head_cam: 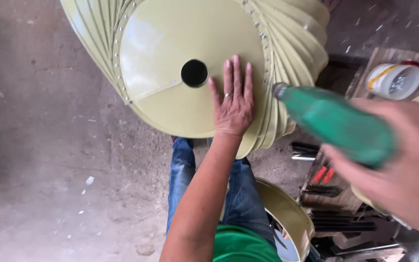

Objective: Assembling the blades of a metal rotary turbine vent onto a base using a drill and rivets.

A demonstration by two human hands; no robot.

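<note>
Over rough concrete floor, your left hand presses flat, fingers spread, on the smooth pale-green finned metal disc while your right hand grips a green drill.

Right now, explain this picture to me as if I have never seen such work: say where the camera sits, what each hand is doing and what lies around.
The camera sits on the person's head and looks down over their blue-jeaned legs to a concrete floor. The left hand lies flat, fingers spread, on a pale yellow-green round metal plate with a centre hole and curved vanes riveted around its rim. The right hand, blurred and close to the lens, grips a green power drill whose tip is at the rim rivets. At the right lie a white round container and dark tools. Another yellow-green ring rests by the legs.
</note>
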